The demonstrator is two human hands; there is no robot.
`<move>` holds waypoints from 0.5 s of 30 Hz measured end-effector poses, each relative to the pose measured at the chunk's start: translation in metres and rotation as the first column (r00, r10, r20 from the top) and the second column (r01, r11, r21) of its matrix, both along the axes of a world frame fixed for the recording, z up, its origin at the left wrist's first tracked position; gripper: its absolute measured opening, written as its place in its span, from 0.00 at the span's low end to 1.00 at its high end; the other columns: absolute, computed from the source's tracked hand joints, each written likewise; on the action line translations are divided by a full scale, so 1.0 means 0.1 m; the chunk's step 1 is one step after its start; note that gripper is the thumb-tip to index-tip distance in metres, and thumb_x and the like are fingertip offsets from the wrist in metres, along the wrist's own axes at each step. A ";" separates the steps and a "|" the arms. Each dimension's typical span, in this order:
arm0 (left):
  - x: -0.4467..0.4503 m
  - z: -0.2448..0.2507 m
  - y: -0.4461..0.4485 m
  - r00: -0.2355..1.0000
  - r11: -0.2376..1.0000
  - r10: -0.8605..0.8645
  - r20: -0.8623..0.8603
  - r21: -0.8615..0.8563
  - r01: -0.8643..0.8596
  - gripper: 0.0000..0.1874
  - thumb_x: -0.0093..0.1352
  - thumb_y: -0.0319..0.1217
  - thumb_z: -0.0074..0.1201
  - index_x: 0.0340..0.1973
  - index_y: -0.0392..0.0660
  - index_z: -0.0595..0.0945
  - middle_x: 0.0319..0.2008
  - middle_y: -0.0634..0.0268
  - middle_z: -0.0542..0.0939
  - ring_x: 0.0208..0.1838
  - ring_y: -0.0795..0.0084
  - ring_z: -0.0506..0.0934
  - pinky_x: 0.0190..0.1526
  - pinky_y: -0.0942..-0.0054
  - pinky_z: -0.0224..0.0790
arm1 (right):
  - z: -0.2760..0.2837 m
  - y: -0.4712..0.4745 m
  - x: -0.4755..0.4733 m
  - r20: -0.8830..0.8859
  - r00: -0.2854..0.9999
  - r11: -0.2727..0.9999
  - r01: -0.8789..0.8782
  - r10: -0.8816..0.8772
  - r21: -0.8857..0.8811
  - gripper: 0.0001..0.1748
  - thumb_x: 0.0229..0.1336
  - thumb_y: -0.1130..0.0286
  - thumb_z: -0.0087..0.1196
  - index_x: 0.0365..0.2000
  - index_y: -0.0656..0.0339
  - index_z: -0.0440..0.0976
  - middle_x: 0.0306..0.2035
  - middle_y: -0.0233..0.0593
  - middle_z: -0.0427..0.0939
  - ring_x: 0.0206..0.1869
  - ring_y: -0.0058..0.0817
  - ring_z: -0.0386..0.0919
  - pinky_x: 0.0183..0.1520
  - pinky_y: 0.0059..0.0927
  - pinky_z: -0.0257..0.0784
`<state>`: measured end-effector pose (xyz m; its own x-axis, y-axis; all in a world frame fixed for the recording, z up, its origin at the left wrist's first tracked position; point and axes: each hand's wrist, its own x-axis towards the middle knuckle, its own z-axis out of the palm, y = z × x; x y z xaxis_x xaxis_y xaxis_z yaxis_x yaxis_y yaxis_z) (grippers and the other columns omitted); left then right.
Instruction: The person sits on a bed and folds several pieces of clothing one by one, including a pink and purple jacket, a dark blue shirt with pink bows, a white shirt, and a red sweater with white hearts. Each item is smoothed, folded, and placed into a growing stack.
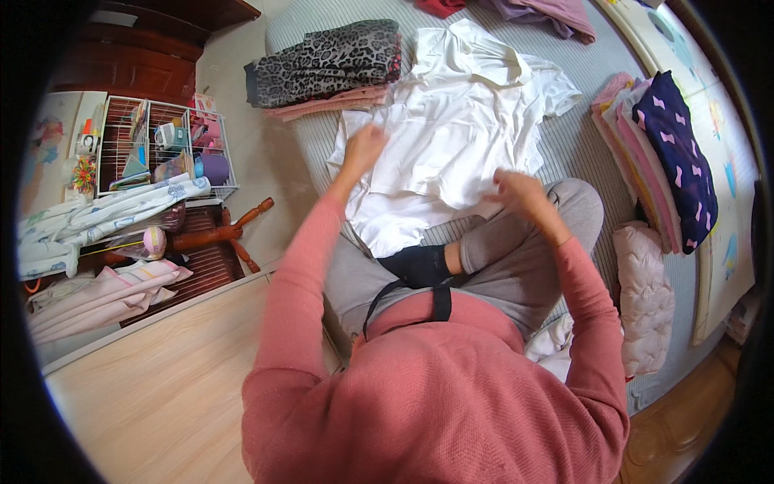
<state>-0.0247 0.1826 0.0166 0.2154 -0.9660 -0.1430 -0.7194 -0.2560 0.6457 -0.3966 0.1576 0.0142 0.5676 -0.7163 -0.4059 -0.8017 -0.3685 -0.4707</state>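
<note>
A white collared shirt (pixel 435 145) lies spread and wrinkled on the striped bed cover before me, its collar away from me. More white cloth (pixel 387 224) lies bunched under its near edge, close to my dark sock. My left hand (pixel 366 148) is at the shirt's left side; its fingers are partly hidden, so I cannot tell whether they pinch cloth. Over the lower right part of the shirt, by my knee, is my right hand (pixel 521 192). Its fingers are apart, and no cloth shows between them.
Folded leopard-print clothing (pixel 344 57) lies on pink cloth at the far left. To the right stand a folded clothes stack (pixel 653 163) and a pale quilted roll (pixel 644 299). Purple clothing (pixel 544 15) lies at the far edge. A white wire rack (pixel 163 148) is off the bed, left.
</note>
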 end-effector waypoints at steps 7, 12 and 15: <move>-0.14 -0.61 0.84 0.958 0.958 0.285 0.009 -0.018 -0.285 0.19 0.58 0.39 0.64 0.38 0.39 0.79 0.34 0.51 0.82 0.40 0.53 0.81 0.42 0.62 0.72 | -0.27 0.63 0.37 -0.150 0.987 0.929 -0.109 0.059 -0.353 0.24 0.42 0.64 0.66 0.40 0.59 0.71 0.46 0.44 0.73 0.48 0.44 0.76 0.46 0.43 0.74; -0.12 -0.63 0.66 0.979 0.978 0.202 -0.005 0.060 -0.201 0.16 0.58 0.37 0.64 0.35 0.39 0.79 0.29 0.53 0.81 0.35 0.57 0.79 0.40 0.63 0.71 | -0.45 0.58 0.37 -0.170 0.985 0.930 -0.079 0.018 -0.358 0.18 0.46 0.70 0.58 0.41 0.59 0.72 0.42 0.44 0.76 0.46 0.42 0.78 0.44 0.41 0.75; -0.03 -0.47 0.61 0.939 0.962 0.257 -0.227 -0.033 -0.271 0.10 0.62 0.31 0.61 0.34 0.39 0.78 0.25 0.60 0.79 0.28 0.68 0.76 0.35 0.69 0.69 | -0.39 0.55 0.36 -0.145 0.989 0.921 -0.019 -0.041 -0.390 0.13 0.51 0.70 0.53 0.39 0.60 0.72 0.37 0.46 0.79 0.41 0.43 0.80 0.43 0.43 0.75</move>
